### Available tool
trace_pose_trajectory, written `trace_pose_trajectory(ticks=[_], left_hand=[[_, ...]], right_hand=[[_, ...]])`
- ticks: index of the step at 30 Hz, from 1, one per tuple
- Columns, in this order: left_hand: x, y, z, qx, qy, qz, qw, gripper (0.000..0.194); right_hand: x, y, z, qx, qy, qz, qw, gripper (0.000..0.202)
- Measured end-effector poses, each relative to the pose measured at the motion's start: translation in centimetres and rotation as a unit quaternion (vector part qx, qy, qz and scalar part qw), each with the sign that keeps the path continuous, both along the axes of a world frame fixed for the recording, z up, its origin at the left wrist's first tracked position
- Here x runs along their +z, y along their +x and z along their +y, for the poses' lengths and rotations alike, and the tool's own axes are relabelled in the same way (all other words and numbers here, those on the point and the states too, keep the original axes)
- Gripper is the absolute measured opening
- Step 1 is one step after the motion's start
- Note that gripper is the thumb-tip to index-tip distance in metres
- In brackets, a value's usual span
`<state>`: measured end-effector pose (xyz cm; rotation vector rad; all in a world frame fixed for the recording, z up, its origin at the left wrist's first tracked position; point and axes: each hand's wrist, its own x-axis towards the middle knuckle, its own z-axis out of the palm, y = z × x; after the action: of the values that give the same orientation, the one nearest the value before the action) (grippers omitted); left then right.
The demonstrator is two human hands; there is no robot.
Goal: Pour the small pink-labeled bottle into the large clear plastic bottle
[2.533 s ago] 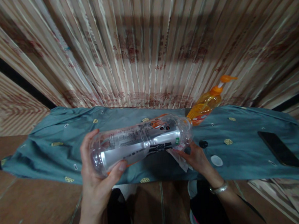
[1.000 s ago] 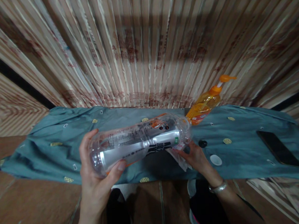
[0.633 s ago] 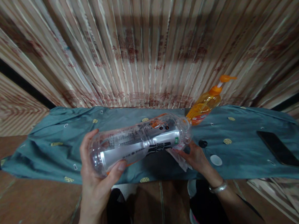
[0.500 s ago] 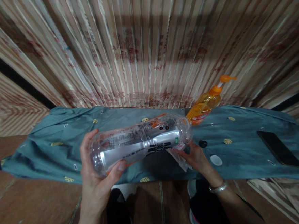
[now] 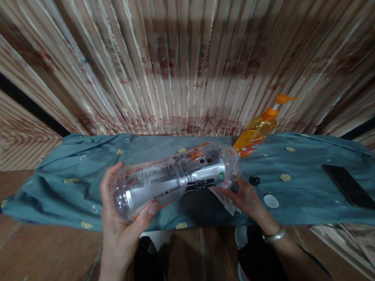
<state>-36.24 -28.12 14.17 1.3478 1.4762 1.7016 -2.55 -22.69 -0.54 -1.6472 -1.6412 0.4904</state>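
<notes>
Grip: my left hand point(image 5: 121, 222) is wrapped round the base end of the bottle point(image 5: 175, 180), thumb on the near side, fingers behind. My right hand point(image 5: 247, 198) pinches a white tissue point(image 5: 225, 200) against the bottle's shoulder.
Bottle place: held in the air over the near edge of the cloth point(image 5: 65, 183), between both hands.
Around: a pump bottle point(image 5: 257, 131) of orange liquid stands just behind the clear bottle's neck end. A black cap point(image 5: 255, 180) and a white disc point(image 5: 270, 201) lie on the cloth just right of my right hand. A phone point(image 5: 349, 187) lies well apart at the far right. A bracelet point(image 5: 273, 236) sits on my right wrist. Striped curtain point(image 5: 182, 59) behind.
In the way: the bottle's neck end covers the pump bottle's foot.
Writing: the label shows a silver band, dark characters and an orange patch; too blurred for me to read.
Axis: the bottle lies nearly level, long axis left to right, base towards my left, neck towards my right and slightly up.
</notes>
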Motion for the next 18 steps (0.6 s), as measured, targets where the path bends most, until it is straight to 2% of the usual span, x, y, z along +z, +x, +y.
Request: trace_pose_trajectory(ticks=[10, 18], left_hand=[[-1.8, -1.5, 0.3, -0.028, 0.019, 0.009, 0.999, 0.09], [-1.4, -1.4, 0.4, -0.025, 0.021, 0.019, 0.999, 0.093]], right_hand=[[0.3, 0.1, -0.1, 0.005, -0.026, 0.006, 1.0, 0.072], [-0.1, 0.2, 0.0, 0.003, -0.014, -0.004, 1.0, 0.066]])
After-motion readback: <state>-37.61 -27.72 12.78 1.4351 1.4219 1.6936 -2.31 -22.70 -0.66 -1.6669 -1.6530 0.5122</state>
